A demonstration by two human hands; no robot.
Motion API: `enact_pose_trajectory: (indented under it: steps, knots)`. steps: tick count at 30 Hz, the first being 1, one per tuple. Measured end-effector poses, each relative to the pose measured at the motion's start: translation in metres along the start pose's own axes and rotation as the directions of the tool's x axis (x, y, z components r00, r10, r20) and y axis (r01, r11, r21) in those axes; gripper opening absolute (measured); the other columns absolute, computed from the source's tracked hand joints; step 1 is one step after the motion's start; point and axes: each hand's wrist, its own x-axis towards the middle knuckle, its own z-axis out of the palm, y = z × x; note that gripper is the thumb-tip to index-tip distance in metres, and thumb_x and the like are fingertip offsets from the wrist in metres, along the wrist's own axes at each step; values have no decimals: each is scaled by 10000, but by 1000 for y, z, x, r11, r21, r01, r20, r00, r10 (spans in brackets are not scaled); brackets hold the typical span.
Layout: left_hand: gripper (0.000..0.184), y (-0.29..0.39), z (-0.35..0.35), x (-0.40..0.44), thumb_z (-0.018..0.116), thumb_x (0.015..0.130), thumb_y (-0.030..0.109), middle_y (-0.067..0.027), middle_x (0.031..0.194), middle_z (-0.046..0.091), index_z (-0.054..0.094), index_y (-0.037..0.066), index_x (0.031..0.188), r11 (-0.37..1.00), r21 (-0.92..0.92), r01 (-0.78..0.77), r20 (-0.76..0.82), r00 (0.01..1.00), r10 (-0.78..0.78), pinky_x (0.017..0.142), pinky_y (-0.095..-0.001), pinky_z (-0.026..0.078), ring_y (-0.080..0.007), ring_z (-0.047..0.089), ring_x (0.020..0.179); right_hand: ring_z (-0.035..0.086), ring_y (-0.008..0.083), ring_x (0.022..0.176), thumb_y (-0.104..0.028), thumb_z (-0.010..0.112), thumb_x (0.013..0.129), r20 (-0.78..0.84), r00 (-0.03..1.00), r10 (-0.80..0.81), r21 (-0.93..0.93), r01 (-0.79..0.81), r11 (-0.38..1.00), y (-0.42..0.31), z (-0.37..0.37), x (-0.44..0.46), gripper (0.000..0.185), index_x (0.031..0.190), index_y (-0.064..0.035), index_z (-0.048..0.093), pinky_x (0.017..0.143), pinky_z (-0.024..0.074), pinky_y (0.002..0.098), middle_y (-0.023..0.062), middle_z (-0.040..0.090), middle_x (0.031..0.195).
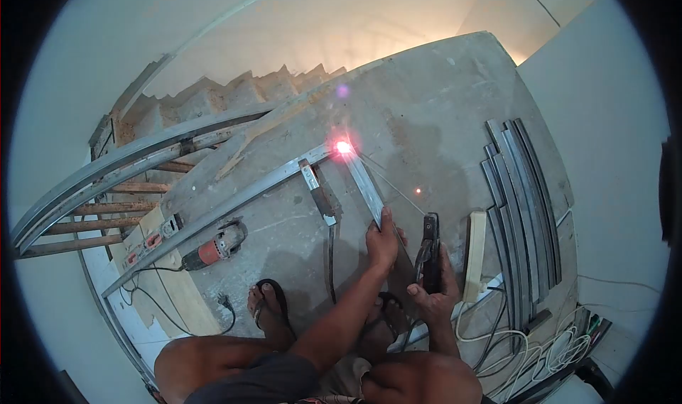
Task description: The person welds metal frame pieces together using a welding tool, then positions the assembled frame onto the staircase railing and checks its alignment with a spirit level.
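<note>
My left hand (383,246) is closed around the near end of a short square metal tube (364,186). The tube's far end meets the end of a long metal tube (227,200) at a corner. A bright reddish glow (343,147) covers that corner. In my right hand (437,288) is a black electrode holder (430,251), fingers wrapped around it. A thin welding rod (393,184) runs from the holder toward the glowing corner; its tip is lost in the glare. A ground clamp (310,177) touches the long tube near the corner.
An angle grinder (215,246) lies left on the concrete floor (284,235), with its cord. Several metal tubes (522,212) and a pale block (474,256) lie right. Tangled cables (561,348) sit lower right. Stairs (206,106) and a curved railing (135,152) stand at left. My sandalled feet are close.
</note>
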Motion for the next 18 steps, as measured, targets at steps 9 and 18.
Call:
enact_pose_trajectory:
  steps: [9,18]
  knots:
    - [525,10,4,-9,530,988,546,-66,617,559,526,31,883,998,68,-4,-77,997,9,468,-330,476,-184,572,482,545,171,1150,-369,886,730,11,998,61,172,-62,983,-5,5,0,1009,1485,56,369,960,463,304,126,541,1343]
    - [574,11,-7,-6,528,975,584,-87,629,594,541,25,845,963,269,21,-13,1000,-19,525,-336,497,-197,610,540,594,218,1117,-342,846,792,24,994,-107,31,107,994,9,0,0,945,1479,79,352,935,491,344,192,567,1329]
